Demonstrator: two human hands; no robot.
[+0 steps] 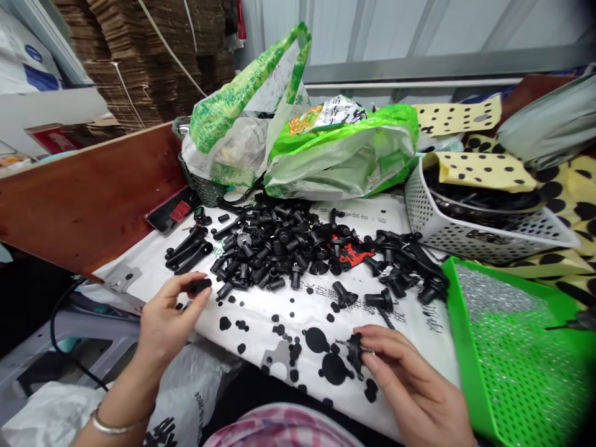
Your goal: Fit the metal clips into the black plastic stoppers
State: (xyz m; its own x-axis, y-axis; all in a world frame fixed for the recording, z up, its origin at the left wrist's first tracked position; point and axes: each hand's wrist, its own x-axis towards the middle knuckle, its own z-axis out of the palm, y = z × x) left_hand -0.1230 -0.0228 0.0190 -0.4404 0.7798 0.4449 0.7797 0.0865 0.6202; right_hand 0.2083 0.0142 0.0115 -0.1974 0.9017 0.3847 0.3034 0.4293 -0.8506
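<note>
My left hand (172, 316) pinches a small black plastic part (200, 286) between thumb and fingers, over the near left edge of the table. My right hand (405, 372) grips a round black plastic piece (355, 352) from which a thin metal pin sticks out on the left. Between and beyond both hands lies a loose heap of small black plastic parts (274, 242), many of them short cylinders. Longer black handle-like parts (189, 248) rest at the heap's left side. Two flanged pieces (379, 300) lie apart, beyond my right hand.
A green tray (449, 298) with many small shiny metal pieces stands at the right. Behind it sits a white perforated basket (419, 205) of black parts. Green plastic bags (344, 161) stand at the back, and a brown board (93, 192) borders the left.
</note>
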